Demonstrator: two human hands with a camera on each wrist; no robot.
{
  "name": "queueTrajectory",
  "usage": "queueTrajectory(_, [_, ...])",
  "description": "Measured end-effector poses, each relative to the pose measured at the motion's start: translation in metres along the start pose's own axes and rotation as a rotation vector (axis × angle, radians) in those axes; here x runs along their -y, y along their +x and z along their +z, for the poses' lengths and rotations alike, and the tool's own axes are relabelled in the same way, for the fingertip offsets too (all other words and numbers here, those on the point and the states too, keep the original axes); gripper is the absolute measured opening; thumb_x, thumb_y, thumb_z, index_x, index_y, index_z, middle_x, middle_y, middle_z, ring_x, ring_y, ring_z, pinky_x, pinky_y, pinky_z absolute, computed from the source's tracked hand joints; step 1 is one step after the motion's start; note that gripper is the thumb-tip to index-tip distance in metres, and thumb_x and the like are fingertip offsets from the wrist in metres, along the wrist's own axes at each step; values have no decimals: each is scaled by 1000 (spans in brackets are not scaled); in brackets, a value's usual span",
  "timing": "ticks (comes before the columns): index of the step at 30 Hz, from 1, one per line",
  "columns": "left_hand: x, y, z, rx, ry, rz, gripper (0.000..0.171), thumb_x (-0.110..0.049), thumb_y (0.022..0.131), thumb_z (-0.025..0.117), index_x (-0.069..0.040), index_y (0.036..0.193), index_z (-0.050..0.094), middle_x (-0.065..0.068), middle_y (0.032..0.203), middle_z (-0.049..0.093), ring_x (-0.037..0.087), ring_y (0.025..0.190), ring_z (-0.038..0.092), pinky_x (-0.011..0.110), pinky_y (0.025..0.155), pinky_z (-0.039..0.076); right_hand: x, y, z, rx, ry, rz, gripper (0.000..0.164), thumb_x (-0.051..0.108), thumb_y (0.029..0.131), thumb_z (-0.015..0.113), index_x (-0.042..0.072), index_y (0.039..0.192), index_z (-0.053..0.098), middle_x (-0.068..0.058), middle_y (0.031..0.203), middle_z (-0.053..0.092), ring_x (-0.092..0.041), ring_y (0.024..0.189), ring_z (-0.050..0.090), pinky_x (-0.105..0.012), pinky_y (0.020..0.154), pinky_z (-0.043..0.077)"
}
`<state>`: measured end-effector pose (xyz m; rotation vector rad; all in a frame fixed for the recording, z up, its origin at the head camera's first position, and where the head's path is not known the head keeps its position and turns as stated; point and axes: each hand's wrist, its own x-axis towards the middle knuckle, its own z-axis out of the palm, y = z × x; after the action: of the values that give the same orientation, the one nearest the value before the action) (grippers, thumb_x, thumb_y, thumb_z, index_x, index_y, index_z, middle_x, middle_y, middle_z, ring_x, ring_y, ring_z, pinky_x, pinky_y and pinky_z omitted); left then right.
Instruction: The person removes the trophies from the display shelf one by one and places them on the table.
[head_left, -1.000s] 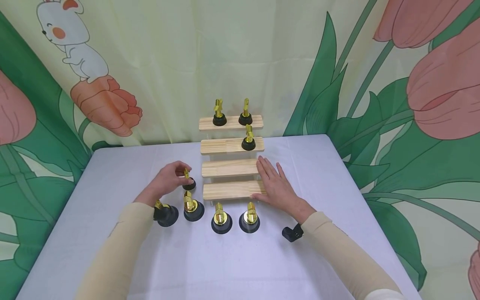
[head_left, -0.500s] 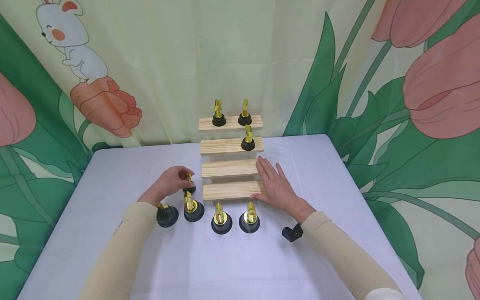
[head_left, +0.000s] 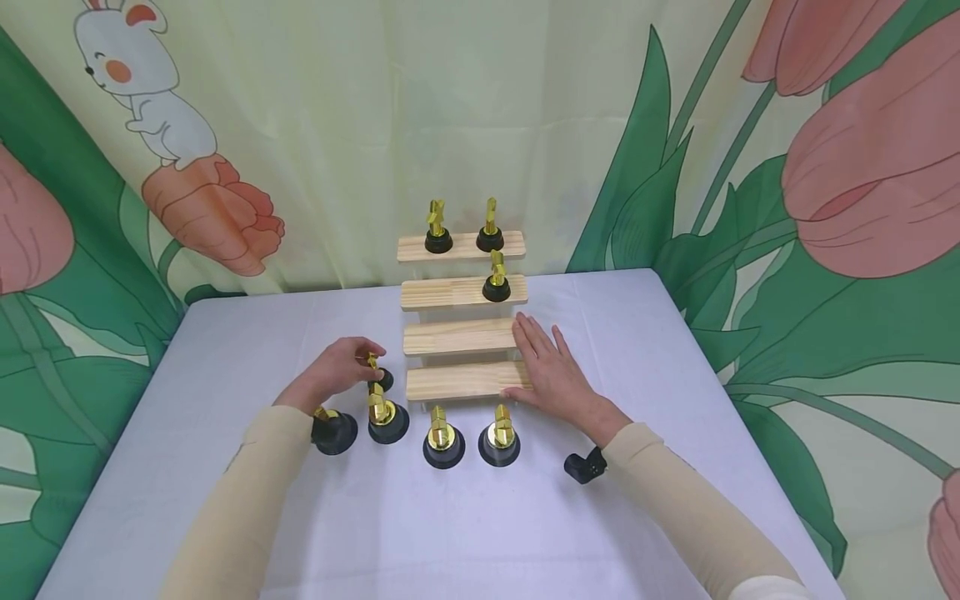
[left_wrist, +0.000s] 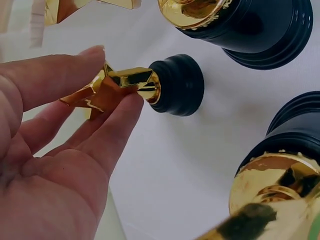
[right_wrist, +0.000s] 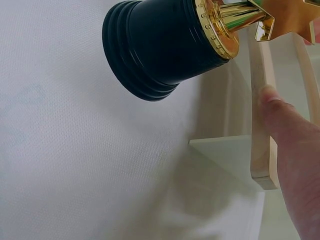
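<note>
In the head view my left hand [head_left: 337, 367] pinches the gold star of a small trophy with a black base [head_left: 385, 380], left of the wooden tiered shelf [head_left: 457, 382]. The left wrist view shows thumb and fingers about the star of this small trophy [left_wrist: 177, 85]; whether its base touches the table cannot be told. My right hand [head_left: 558, 379] lies with straight fingers on the right ends of the two lower boards. Its thumb [right_wrist: 280, 112] rests on the lowest board's edge [right_wrist: 262, 150] in the right wrist view.
Larger star trophies stand before the shelf: one [head_left: 387, 421] just below my left hand, one [head_left: 335, 432] by the left sleeve, two [head_left: 443, 446] [head_left: 498, 442] in front. Small trophies [head_left: 438, 237] [head_left: 491, 237] [head_left: 496, 286] occupy the upper boards. A black object [head_left: 585, 467] lies by the right wrist.
My left hand has come slightly nearer the front with the small trophy, whose base has shifted a little toward the front right. The right hand stays on the shelf.
</note>
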<state>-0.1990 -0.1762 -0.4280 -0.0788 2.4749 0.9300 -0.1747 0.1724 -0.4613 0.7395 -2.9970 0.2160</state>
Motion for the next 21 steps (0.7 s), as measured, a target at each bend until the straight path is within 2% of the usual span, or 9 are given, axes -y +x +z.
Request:
queueTrajectory(8, [1, -1, 0, 16, -4, 3, 47, -12, 94, 66, -4, 138, 52, 20, 139, 52, 36, 124, 51, 55, 110, 43, 0, -1, 0, 6, 4, -1, 113, 60, 83, 70, 2, 158, 8, -14, 168, 5, -31, 155, 10, -57, 125, 10])
queueTrajectory(14, [2, 3, 2, 30, -9, 28, 48, -10, 94, 65, -4, 140, 51, 20, 144, 51, 38, 133, 47, 56, 112, 42, 1, -1, 0, -2, 2, 0, 114, 60, 83, 70, 2, 158, 8, -15, 167, 6, -31, 155, 11, -57, 125, 11])
queueTrajectory(21, [-1, 4, 2, 26, -19, 55, 49, -8, 94, 64, -4, 141, 50, 21, 145, 49, 38, 135, 47, 55, 112, 42, 1, -1, 0, -22, 4, -9, 113, 58, 82, 72, 0, 158, 10, -16, 167, 8, -32, 154, 13, -57, 125, 12])
